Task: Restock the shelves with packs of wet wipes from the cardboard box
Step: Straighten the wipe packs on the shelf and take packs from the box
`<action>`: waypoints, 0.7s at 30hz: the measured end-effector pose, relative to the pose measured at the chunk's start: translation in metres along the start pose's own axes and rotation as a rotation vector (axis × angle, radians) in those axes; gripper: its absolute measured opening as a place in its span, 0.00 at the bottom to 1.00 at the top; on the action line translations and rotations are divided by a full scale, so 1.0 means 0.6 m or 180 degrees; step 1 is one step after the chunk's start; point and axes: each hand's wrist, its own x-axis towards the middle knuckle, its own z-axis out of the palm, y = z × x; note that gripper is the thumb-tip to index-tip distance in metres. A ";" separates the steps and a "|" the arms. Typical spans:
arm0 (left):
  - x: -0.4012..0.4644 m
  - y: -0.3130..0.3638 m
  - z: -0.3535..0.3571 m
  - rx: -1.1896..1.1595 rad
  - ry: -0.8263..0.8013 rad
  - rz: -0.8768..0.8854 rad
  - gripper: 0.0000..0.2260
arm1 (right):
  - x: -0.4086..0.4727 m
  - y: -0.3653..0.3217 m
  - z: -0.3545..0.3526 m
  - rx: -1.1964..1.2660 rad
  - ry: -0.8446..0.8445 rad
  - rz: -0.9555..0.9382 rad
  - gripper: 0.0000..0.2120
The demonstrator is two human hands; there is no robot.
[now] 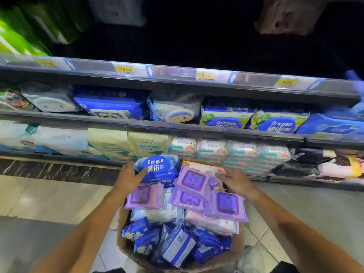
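A cardboard box [123, 219] on the floor is heaped with wet wipe packs: several purple ones [226, 204], pink and white ones, and dark blue ones [177, 245] at the near end. My left hand [129, 179] grips the left side of a big blue Deeyeo pack [157, 167] at the box's far end. My right hand [234, 181] reaches to the right side of the pile, its fingertips against a pink pack [206, 167] behind a purple pack [194, 181]. The shelves [177, 127] stand just beyond the box.
Three shelf levels hold rows of wipe packs; green-and-blue Deeyeo packs [226, 119] sit on the middle level at right. Price tags [124, 69] line the top rail. Dark bags [303, 164] lie at the lower right. Tiled floor [49, 196] spreads left and right of the box.
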 end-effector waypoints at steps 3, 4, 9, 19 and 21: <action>0.019 0.012 0.010 -0.0320 -0.0160 -0.0481 0.34 | 0.031 0.011 0.010 0.0265 -0.0036 0.0480 0.19; 0.018 0.025 0.010 -0.0298 -0.0297 -0.0593 0.32 | 0.036 0.011 0.015 0.0431 -0.0123 0.0628 0.18; 0.041 0.041 0.023 -0.0442 -0.0451 -0.0799 0.24 | 0.077 0.032 0.045 0.1070 -0.0381 0.0927 0.19; 0.043 0.052 0.015 -0.1180 -0.0382 -0.1164 0.28 | 0.085 0.007 0.062 0.0991 -0.0090 0.1126 0.46; 0.040 0.057 0.014 -0.1300 -0.0375 -0.1095 0.29 | 0.075 -0.002 0.067 0.0831 -0.0056 0.1153 0.35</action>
